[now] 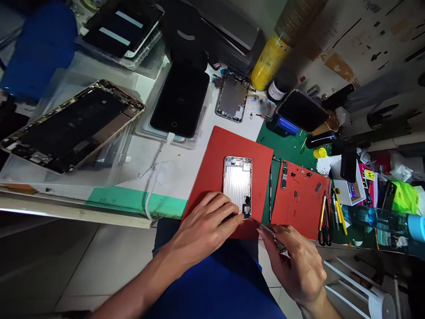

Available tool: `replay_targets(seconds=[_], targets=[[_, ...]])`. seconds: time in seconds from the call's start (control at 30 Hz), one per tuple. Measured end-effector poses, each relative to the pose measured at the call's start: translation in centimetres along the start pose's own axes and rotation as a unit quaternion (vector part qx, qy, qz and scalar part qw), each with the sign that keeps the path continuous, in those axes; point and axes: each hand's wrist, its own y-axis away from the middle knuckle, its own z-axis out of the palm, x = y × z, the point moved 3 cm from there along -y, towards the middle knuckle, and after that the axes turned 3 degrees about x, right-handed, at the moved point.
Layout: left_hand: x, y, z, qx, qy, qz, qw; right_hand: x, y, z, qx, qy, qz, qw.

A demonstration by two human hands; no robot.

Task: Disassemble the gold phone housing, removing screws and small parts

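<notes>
An opened phone housing (pixel 237 179) with a bright metal inside lies on a red mat (pixel 207 164). My left hand (pixel 212 221) rests on the housing's lower left, its curled fingers holding it along the bottom edge. In my right hand (pixel 295 257) is a thin tool with a ridged metal grip (pixel 270 232), pinched between thumb and fingers. The tool's tip points at the housing's lower right corner, near a small black part (pixel 246 207). Whether the tip touches the housing is too small to tell.
A second red mat (pixel 305 190) at the right bears small parts. Beside it lie scissors (pixel 324 238) and a clear bottle (pixel 381 220). Left stand a black phone (pixel 181 99) on a white cable (pixel 156 177) and a large opened phone (pixel 75 126). The table edge (pixel 76 212) runs in front.
</notes>
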Motion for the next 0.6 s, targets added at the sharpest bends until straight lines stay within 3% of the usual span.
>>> replay_targets(seconds=[0.2, 0.33, 0.47, 0.6], targets=[[-0.2, 0.1, 0.3, -0.003, 0.009, 0.003, 1.0, -0.3, -0.7, 0.1, -0.027, -0.047, -0.015, 0.998], [0.2, 0.1, -0.3, 0.015, 0.02, -0.004, 1.0, -0.3, -0.7, 0.3, -0.01, -0.016, -0.033, 0.999], [-0.1, 0.0, -3.2, 0.077, -0.03, -0.045, 0.996, 0.2, -0.3, 0.8, -0.01, -0.033, -0.003, 0.999], [-3.0, -0.1, -6.5, 0.113, -0.196, -0.127, 0.966, 0.6, 0.1, 1.2, 0.016, -0.051, 0.005, 0.999]])
